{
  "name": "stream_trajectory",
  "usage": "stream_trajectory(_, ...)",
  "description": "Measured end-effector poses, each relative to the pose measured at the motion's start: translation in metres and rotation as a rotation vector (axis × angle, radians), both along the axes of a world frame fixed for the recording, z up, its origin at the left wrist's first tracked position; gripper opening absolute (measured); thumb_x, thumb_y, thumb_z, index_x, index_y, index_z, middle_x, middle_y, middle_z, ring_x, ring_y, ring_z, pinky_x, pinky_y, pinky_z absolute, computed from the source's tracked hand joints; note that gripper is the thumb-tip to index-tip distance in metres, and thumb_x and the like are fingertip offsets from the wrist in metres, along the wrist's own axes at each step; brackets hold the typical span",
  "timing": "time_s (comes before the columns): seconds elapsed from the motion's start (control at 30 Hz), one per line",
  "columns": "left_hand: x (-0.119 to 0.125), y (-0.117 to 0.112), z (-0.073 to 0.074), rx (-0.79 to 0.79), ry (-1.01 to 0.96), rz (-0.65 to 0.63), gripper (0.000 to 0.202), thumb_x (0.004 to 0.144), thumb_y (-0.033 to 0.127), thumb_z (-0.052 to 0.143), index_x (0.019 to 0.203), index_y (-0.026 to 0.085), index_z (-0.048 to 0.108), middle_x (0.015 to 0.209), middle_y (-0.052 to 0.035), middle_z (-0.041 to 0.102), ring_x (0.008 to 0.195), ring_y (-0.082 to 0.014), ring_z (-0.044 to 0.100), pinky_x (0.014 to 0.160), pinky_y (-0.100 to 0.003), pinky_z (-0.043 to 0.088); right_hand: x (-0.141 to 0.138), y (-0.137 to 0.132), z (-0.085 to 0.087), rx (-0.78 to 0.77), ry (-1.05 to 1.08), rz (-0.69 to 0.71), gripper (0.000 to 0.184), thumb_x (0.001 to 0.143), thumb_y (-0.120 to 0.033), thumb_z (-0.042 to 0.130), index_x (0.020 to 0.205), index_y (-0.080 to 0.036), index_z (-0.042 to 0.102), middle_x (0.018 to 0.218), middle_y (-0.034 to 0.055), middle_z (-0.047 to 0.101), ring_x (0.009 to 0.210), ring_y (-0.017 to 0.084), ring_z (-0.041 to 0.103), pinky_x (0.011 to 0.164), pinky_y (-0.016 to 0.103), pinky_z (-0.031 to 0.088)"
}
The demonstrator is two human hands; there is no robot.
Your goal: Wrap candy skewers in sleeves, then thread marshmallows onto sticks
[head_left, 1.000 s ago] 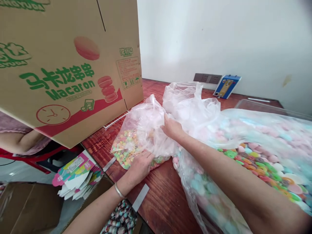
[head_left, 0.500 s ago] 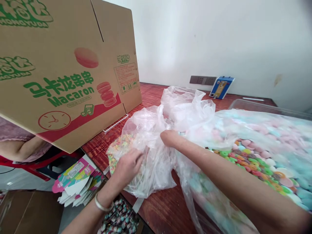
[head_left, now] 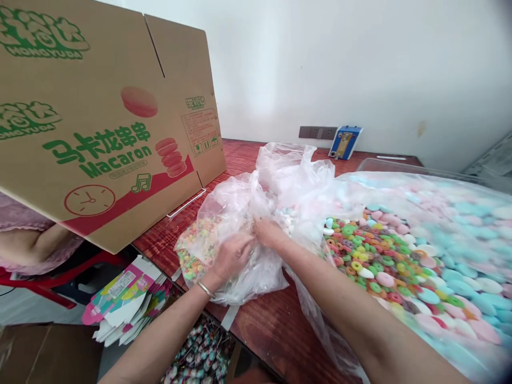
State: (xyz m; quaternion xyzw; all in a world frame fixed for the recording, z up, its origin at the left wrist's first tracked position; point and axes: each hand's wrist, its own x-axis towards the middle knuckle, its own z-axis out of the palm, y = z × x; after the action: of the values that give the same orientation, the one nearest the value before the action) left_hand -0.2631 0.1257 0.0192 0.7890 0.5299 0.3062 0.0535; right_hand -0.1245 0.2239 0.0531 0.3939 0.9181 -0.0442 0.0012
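A clear plastic bag (head_left: 236, 194) with small orange, yellow and green candy pieces (head_left: 196, 245) showing through it lies at the middle of the table. My left hand (head_left: 233, 256), with a bangle at the wrist, is closed on the bag's crumpled film; motion blurs its fingertips a little. Close beside it, my right hand (head_left: 267, 232) pinches the same film. To the right, a larger spread of candy includes colourful ring shapes (head_left: 360, 250) and pastel discs (head_left: 472, 288), partly covered by thin plastic film (head_left: 304, 181).
A large cardboard box (head_left: 168, 106) stands at the left of the red-brown table (head_left: 264, 330). Printed cartons (head_left: 124, 298) are stacked below the table edge, near many wrapped sweets (head_left: 200, 352). A blue device (head_left: 346, 142) sits by the wall. Another person's arm (head_left: 44, 245) shows behind the box.
My right hand has moved down and left, and my left hand right and slightly up, so they are now close together. More ring candy shows at right as the view shifts.
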Motion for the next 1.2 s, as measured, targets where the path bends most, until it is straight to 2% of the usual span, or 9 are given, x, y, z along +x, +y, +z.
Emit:
stream_trajectory(0.17,-0.058,-0.003,-0.006,-0.038,0.167,0.424,0.053,0.098,0.040,0.048,0.136,0.003,0.052,0.142,-0.0255,0.052,0.140,-0.0463,0.034,0.110,-0.070,0.023,-0.004,-0.017,-0.026,0.011,-0.003,-0.074,0.043,0.095,-0.038,0.062,0.133,-0.018,0.055,0.136,0.0111,0.056,0.118,0.027,0.059,0.097,0.051,0.050)
stream_trajectory(0.3,-0.067,0.002,-0.004,-0.102,0.260,0.548,0.062,0.099,0.046,0.043,0.136,-0.003,0.048,0.138,-0.0285,0.054,0.137,-0.0442,0.040,0.110,-0.067,0.027,-0.004,-0.020,-0.036,-0.028,-0.012,-0.060,0.048,0.095,-0.041,0.062,0.137,-0.020,0.053,0.145,0.0118,0.049,0.128,0.031,0.051,0.105,0.056,0.042)
stream_trajectory(0.5,-0.006,-0.020,0.006,-0.146,0.355,0.454,0.066,0.094,0.056,0.046,0.145,0.014,0.047,0.152,-0.0193,0.045,0.142,-0.0416,0.036,0.115,-0.060,0.029,-0.006,-0.017,-0.025,0.028,0.012,-0.066,0.043,0.095,-0.038,0.062,0.133,-0.018,0.056,0.139,0.0114,0.054,0.122,0.028,0.056,0.102,0.053,0.046)
stream_trajectory(0.6,0.031,-0.050,-0.008,-0.246,0.414,0.298,0.076,0.091,0.061,0.046,0.155,0.023,0.031,0.162,-0.0137,0.031,0.147,-0.0480,0.021,0.110,-0.073,0.023,-0.007,-0.009,-0.017,0.072,0.019,-0.093,0.049,0.096,-0.039,0.059,0.141,-0.022,0.049,0.152,0.0114,0.043,0.135,0.031,0.045,0.111,0.058,0.035)
stream_trajectory(0.7,0.047,-0.077,-0.025,-0.274,0.453,0.343,0.080,0.090,0.062,0.047,0.157,0.023,0.027,0.163,-0.0143,0.026,0.148,-0.0518,0.011,0.106,-0.083,0.011,-0.005,0.004,-0.012,0.082,-0.019,-0.158,0.059,0.094,-0.045,0.061,0.146,-0.023,0.045,0.161,0.0107,0.030,0.146,0.036,0.027,0.117,0.064,0.016)
stream_trajectory(0.83,0.040,-0.094,-0.026,-0.231,0.426,0.353,0.077,0.087,0.058,0.055,0.152,0.020,0.038,0.159,-0.0153,0.035,0.145,-0.0513,0.021,0.109,-0.078,0.016,-0.006,0.016,-0.007,0.044,-0.083,-0.224,0.048,0.094,-0.042,0.062,0.136,-0.020,0.054,0.149,0.0115,0.046,0.135,0.032,0.045,0.111,0.060,0.033)
stream_trajectory(0.93,0.022,-0.077,-0.009,-0.189,0.309,0.294,0.050,0.096,0.046,0.046,0.139,0.021,0.056,0.140,-0.0143,0.059,0.131,-0.0362,0.051,0.108,-0.058,0.039,-0.011,0.015,0.003,0.032,-0.085,-0.203,0.042,0.095,-0.038,0.063,0.132,-0.018,0.057,0.138,0.0109,0.055,0.122,0.028,0.056,0.101,0.053,0.047)
stream_trajectory(1.0,0.007,-0.054,0.002,-0.150,0.279,0.293,0.043,0.101,0.038,0.037,0.134,0.021,0.060,0.134,-0.0132,0.064,0.127,-0.0288,0.056,0.111,-0.050,0.040,-0.016,0.005,0.012,0.033,-0.071,-0.160,0.041,0.095,-0.037,0.063,0.131,-0.019,0.057,0.138,0.0107,0.055,0.120,0.028,0.057,0.100,0.052,0.048)
stream_trajectory(1.2,-0.029,-0.011,0.017,-0.160,0.415,0.431,0.051,0.095,0.046,0.044,0.135,0.016,0.057,0.143,-0.0243,0.053,0.137,-0.0470,0.041,0.102,-0.075,0.030,0.006,-0.055,0.042,-0.078,-0.073,0.041,0.040,0.095,-0.037,0.062,0.131,-0.019,0.057,0.137,0.0106,0.056,0.119,0.027,0.058,0.099,0.051,0.049)
